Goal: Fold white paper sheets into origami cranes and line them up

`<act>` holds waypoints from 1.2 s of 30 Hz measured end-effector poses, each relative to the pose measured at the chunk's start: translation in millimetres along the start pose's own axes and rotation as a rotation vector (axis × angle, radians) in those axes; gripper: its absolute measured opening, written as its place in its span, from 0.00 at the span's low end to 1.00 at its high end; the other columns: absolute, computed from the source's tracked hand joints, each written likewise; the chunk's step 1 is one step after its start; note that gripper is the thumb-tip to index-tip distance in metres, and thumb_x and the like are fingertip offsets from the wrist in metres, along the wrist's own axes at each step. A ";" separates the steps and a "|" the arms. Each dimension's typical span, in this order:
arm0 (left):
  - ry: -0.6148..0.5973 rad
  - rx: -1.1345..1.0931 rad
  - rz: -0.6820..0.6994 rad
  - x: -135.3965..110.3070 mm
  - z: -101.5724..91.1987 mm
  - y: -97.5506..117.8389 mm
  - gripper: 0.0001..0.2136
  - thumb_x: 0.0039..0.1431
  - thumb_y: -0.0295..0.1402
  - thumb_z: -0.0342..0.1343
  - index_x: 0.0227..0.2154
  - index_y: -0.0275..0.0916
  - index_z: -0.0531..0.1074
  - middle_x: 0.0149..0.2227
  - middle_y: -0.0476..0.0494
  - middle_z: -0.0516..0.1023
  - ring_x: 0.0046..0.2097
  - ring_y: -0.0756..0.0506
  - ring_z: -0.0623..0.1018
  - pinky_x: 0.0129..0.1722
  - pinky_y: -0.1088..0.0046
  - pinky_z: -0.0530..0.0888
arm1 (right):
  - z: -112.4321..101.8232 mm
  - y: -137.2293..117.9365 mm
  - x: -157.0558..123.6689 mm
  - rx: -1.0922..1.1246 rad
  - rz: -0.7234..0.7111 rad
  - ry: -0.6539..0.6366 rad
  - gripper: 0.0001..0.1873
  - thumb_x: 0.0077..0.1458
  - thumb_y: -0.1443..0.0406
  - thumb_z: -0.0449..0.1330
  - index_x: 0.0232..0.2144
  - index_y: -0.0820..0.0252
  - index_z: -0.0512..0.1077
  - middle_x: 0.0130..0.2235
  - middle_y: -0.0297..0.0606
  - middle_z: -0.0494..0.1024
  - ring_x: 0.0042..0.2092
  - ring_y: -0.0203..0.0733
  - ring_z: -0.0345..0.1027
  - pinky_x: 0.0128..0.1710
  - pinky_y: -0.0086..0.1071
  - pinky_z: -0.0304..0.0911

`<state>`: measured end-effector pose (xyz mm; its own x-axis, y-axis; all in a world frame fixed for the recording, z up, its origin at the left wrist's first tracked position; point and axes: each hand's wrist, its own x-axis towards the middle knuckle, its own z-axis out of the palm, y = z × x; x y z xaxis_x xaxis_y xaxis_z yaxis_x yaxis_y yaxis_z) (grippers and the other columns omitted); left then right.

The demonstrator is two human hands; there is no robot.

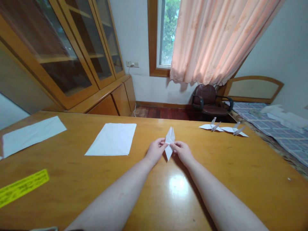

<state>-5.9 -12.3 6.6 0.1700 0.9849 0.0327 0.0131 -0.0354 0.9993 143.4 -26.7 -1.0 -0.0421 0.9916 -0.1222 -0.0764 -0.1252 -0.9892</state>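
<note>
My left hand [156, 151] and my right hand [183, 152] pinch opposite sides of a folded white origami paper piece [169, 139] between their fingertips. Its narrow point hangs below my fingers, above the honey-coloured wooden table [216, 170]. To the right stand two white origami cranes [211, 126] [234, 130], side by side and apart from my hands. Left of my left hand lies a white paper stack [112, 139]. Further left lies a white sheet [31, 136], with a yellow printed strip [22, 187] near the table's left edge.
A wooden cabinet with glass doors [79, 54] stands beyond the table's far edge. Behind the table's far right corner are a dark office chair [209, 101] and a bed with a blue checked cover [276, 134]. A pink curtain [211, 41] hangs over the window.
</note>
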 end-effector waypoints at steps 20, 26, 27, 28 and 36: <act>-0.049 0.178 0.039 2.3 -6.2 -2.0 0.09 0.52 0.36 0.53 0.28 0.35 0.73 0.27 0.48 0.76 0.30 0.48 0.74 0.31 0.74 0.69 | -3.6 0.9 -0.3 -0.101 -0.099 -0.038 0.14 0.45 0.56 0.60 0.21 0.63 0.72 0.19 0.31 0.69 0.23 0.34 0.59 0.24 0.28 0.53; -0.051 0.179 0.008 0.2 -4.8 0.1 0.09 0.49 0.37 0.56 0.27 0.35 0.72 0.28 0.46 0.77 0.31 0.47 0.76 0.30 0.74 0.70 | -1.4 -1.9 -3.6 -0.205 -0.158 -0.051 0.15 0.47 0.55 0.58 0.23 0.63 0.73 0.20 0.32 0.70 0.24 0.34 0.60 0.25 0.28 0.55; -0.047 0.210 0.012 0.2 -5.0 0.0 0.08 0.50 0.36 0.56 0.26 0.36 0.72 0.27 0.46 0.77 0.31 0.47 0.76 0.30 0.74 0.70 | -1.2 -2.7 -4.2 -0.219 -0.163 -0.043 0.15 0.47 0.55 0.58 0.23 0.63 0.74 0.21 0.32 0.71 0.24 0.34 0.60 0.25 0.28 0.55; -0.041 0.244 0.023 0.3 -5.2 -0.4 0.08 0.50 0.36 0.55 0.26 0.36 0.71 0.26 0.47 0.77 0.30 0.47 0.75 0.29 0.74 0.69 | -1.3 -3.4 -4.5 -0.227 -0.163 -0.032 0.15 0.47 0.55 0.57 0.23 0.63 0.74 0.21 0.33 0.71 0.24 0.35 0.61 0.25 0.28 0.55; 0.013 0.078 0.049 3.3 -3.9 -6.3 0.08 0.52 0.33 0.54 0.34 0.37 0.67 0.29 0.48 0.75 0.31 0.49 0.75 0.33 0.73 0.71 | -2.2 -10.1 -6.5 -0.240 -0.147 0.096 0.15 0.45 0.56 0.59 0.24 0.63 0.76 0.24 0.38 0.76 0.27 0.39 0.67 0.29 0.31 0.61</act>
<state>-9.2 -8.1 0.5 0.1599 0.9837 0.0820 0.0822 -0.0961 0.9920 146.7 -31.9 9.6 0.0477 0.9985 0.0277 0.1640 0.0196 -0.9863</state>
